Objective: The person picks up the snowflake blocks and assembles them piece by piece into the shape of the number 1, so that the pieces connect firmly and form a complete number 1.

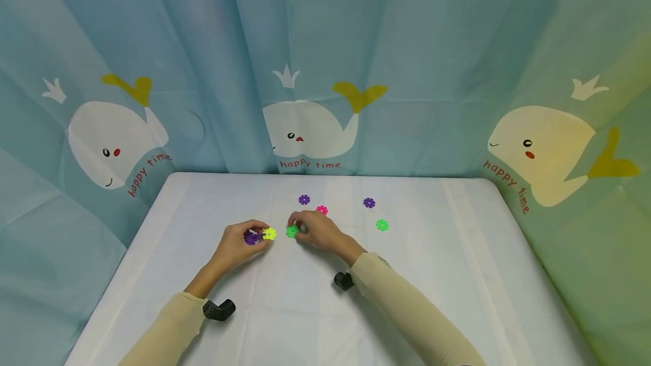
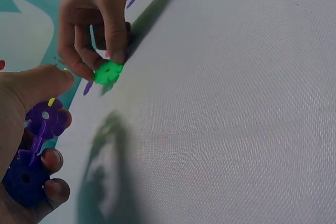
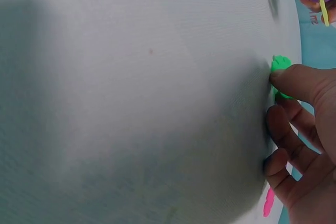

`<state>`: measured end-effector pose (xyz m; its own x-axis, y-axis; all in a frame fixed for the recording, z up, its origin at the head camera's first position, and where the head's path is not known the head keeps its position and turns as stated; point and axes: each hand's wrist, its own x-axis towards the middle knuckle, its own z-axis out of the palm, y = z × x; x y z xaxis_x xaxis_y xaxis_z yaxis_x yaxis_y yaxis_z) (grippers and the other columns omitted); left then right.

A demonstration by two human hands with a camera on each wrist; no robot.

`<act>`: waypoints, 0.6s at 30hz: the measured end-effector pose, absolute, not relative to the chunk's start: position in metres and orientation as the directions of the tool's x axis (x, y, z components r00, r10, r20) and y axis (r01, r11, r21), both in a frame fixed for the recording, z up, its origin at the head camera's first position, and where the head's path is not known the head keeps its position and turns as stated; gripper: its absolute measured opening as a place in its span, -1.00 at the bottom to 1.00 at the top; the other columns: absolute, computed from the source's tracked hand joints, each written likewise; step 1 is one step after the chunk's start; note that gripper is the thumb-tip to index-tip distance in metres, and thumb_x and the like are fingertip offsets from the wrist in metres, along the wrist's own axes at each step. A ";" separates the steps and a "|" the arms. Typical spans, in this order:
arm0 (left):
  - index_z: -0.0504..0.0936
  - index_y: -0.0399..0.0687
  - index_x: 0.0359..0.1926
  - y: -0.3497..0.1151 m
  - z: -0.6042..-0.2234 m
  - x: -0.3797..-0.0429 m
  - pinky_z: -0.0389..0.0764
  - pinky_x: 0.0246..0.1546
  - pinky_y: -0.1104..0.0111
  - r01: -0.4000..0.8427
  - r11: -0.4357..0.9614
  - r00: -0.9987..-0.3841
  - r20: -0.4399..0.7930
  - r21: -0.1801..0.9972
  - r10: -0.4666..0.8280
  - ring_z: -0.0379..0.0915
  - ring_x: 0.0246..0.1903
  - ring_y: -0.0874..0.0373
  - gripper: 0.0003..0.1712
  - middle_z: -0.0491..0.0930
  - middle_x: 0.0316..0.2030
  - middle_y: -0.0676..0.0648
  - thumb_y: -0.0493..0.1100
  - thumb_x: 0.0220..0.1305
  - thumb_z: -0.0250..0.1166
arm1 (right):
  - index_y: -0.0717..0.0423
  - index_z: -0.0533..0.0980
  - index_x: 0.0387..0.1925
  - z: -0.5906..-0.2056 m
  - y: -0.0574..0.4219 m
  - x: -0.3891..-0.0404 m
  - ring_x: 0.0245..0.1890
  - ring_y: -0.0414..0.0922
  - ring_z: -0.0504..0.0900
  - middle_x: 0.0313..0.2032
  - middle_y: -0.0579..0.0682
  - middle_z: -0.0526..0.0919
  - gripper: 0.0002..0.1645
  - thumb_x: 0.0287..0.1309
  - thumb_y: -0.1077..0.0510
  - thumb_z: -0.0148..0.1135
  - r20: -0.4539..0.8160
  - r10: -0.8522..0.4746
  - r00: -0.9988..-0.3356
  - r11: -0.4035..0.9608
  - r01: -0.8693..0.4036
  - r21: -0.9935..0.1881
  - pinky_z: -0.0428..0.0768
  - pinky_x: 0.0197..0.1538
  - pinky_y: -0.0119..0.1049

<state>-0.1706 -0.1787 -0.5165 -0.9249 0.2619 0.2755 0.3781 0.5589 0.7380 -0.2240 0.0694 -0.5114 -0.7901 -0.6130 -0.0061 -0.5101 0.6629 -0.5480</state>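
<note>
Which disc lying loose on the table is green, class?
The far-right green disc in the head view; the pink disc, left purple disc and right purple disc differ in colour, and the other green disc is pinched by the right hand.

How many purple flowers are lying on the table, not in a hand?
2. One purple flower is behind and left of the pink flower; the other is behind the loose green flower. The right hand could hide more.

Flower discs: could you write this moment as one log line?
left hand: holds purple discs, yellow disc | right hand: pinches green disc | table: pink disc, other green disc, two loose purples
</note>
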 end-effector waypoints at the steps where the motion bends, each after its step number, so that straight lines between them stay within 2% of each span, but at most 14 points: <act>1: 0.76 -0.11 -0.10 -0.179 -0.516 -0.171 0.62 -0.22 0.31 0.376 0.561 -0.926 0.273 0.737 0.262 0.61 -0.28 0.16 -0.64 0.73 -0.28 0.01 -0.28 0.04 0.61 | -0.03 0.65 0.00 -0.511 0.070 -0.223 -0.29 -0.19 0.55 -0.25 -0.10 0.69 -0.71 0.25 0.24 0.39 -0.001 -0.614 -0.790 0.660 -0.512 -0.549 0.55 -0.12 -0.30; 10: 0.76 -0.09 -0.09 -0.177 -0.519 -0.172 0.63 -0.16 0.28 0.365 0.572 -0.930 0.259 0.735 0.260 0.61 -0.25 0.17 -0.64 0.73 -0.27 0.04 -0.25 0.05 0.61 | 0.06 0.72 0.02 -0.511 0.072 -0.220 -0.35 -0.23 0.54 -0.33 -0.11 0.69 -0.71 0.26 0.25 0.40 0.025 -0.600 -0.799 0.626 -0.489 -0.608 0.55 -0.20 -0.39; 18: 0.76 -0.06 -0.06 -0.171 -0.519 -0.174 0.64 -0.14 0.28 0.342 0.575 -0.937 0.222 0.744 0.270 0.62 -0.22 0.18 -0.64 0.74 -0.24 0.04 -0.20 0.09 0.60 | 0.13 0.72 -0.03 -0.512 0.086 -0.214 -0.31 -0.21 0.61 -0.29 -0.05 0.75 -0.71 0.19 0.28 0.47 0.078 -0.561 -0.824 0.567 -0.452 -0.689 0.60 -0.15 -0.33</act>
